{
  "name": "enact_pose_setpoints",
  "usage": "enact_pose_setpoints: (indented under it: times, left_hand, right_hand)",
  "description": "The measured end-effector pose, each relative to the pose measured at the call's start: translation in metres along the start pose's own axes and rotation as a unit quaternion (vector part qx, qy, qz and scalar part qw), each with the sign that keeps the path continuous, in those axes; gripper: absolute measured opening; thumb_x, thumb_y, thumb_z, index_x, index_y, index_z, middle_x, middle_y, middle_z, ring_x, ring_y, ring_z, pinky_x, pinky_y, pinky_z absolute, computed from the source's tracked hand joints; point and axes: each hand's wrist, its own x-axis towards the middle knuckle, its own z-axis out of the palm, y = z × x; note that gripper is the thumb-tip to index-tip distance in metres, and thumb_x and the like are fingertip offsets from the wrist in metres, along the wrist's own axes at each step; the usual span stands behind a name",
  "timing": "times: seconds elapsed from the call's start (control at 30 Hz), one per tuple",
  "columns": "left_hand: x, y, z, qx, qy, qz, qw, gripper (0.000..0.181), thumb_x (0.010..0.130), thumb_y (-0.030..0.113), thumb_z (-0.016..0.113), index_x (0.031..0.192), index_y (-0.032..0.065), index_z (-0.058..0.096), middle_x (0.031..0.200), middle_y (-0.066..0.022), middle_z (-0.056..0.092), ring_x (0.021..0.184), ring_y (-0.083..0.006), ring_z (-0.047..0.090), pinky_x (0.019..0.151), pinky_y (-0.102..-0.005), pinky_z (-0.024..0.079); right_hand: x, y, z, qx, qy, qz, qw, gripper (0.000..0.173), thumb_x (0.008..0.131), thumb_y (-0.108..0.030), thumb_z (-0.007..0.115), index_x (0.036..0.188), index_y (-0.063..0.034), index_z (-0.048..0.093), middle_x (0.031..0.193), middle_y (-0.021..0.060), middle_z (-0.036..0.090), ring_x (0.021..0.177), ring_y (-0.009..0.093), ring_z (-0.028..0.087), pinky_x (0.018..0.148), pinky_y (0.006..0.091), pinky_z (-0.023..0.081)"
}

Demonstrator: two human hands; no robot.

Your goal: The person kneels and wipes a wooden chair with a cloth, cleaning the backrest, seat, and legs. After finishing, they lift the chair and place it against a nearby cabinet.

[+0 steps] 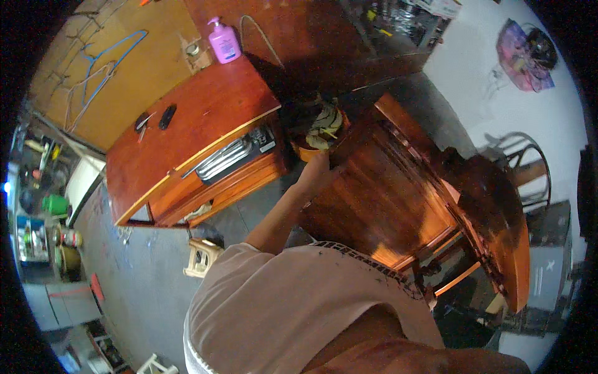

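My left hand is at the upper left edge of a polished brown wooden furniture piece, its fingers closed around the dark edge and partly hidden. Carved mouldings run along the piece, which stands at a slant before me. Just beyond that hand is an orange pot holding a plant with broad green leaves. A small bit of what looks like my right hand shows past my shirt, near the lower part of the furniture. The rest of it is hidden, so its grip cannot be made out.
On the left is a wooden desk with a pink pump bottle and small dark items on top. A cream plastic stool stands below it. A dark metal-framed chair and a grey box are at right.
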Motion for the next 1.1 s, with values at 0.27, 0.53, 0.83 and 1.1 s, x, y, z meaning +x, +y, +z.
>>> enact_pose_setpoints:
  times: [0.27, 0.53, 0.83, 1.1]
  left_hand:
    - [0.01, 0.05, -0.003, 0.019, 0.014, -0.131, 0.991, 0.043, 0.085, 0.021, 0.062, 0.116, -0.0013, 0.043, 0.101, -0.0216, 0.062, 0.092, -0.0347, 0.06, 0.079, -0.0396, 0.047]
    - [0.062, 0.004, 0.013, 0.001, 0.161, -0.069, 0.985, 0.034, 0.083, 0.021, 0.061, 0.105, -0.0031, 0.052, 0.096, -0.0225, 0.061, 0.094, -0.0371, 0.059, 0.08, -0.0419, 0.046]
    - [0.087, 0.021, -0.005, 0.057, 0.25, -0.225, 0.94, 0.037, 0.081, 0.026, 0.065, 0.097, -0.0039, 0.05, 0.091, -0.0268, 0.061, 0.089, -0.043, 0.058, 0.073, -0.0464, 0.047]
    - [0.137, -0.016, 0.024, 0.062, 0.365, -0.266, 0.89, 0.042, 0.081, 0.028, 0.066, 0.1, -0.0072, 0.051, 0.092, -0.0249, 0.062, 0.089, -0.039, 0.061, 0.076, -0.0419, 0.049]
  right_hand:
    - [0.113, -0.082, 0.108, -0.037, -0.104, -0.01, 0.994, 0.041, 0.083, -0.027, 0.066, 0.112, 0.0018, 0.059, 0.097, 0.0119, 0.064, 0.084, 0.02, 0.059, 0.073, 0.0328, 0.045]
    - [0.176, -0.209, 0.231, -0.06, -0.185, -0.066, 0.979, 0.043, 0.082, -0.028, 0.066, 0.113, 0.0008, 0.059, 0.1, 0.0121, 0.063, 0.088, 0.022, 0.058, 0.076, 0.0338, 0.044]
    - [0.239, -0.279, 0.369, -0.099, -0.29, -0.07, 0.949, 0.045, 0.081, -0.03, 0.067, 0.113, -0.0003, 0.058, 0.103, 0.0123, 0.061, 0.093, 0.023, 0.057, 0.08, 0.035, 0.044]
    - [0.319, -0.323, 0.535, -0.146, -0.412, -0.011, 0.899, 0.047, 0.08, -0.032, 0.068, 0.114, -0.0012, 0.058, 0.106, 0.0124, 0.06, 0.098, 0.025, 0.057, 0.084, 0.0361, 0.044]
